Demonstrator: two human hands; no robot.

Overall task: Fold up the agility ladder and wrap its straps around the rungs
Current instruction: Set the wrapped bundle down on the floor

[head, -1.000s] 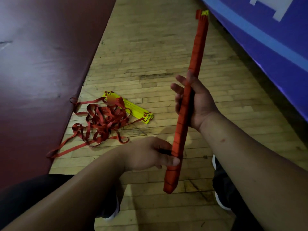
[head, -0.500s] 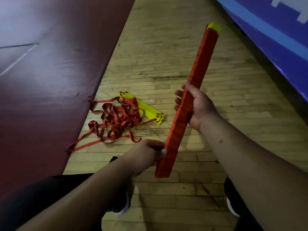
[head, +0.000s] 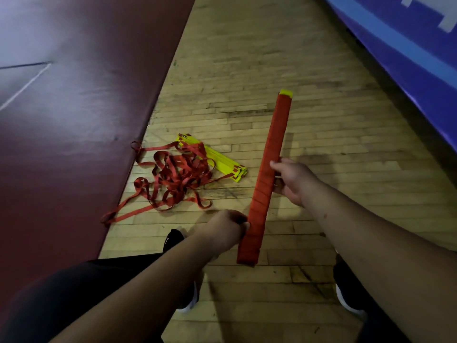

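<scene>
Jointly left hand (head: 222, 231), right hand (head: 294, 184) grip wrapped ladder (head: 275, 144); second ladder (head: 220, 161) tangled.

Bare floor (head: 321, 134) lies open right of the bundle (head: 269, 169); the strap tangle (head: 178, 177) and mat (head: 74, 120) crowd its left.

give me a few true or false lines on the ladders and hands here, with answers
1. The left hand and right hand both hold the wrapped bundle. True.
2. Yellow shows at the bundle's far end. True.
3. The ladder on the floor is wrapped too. False: its red straps lie in a loose tangle.
4. That tangle lies on the blue mat. False: it lies on the wood floor by the maroon mat.
</scene>
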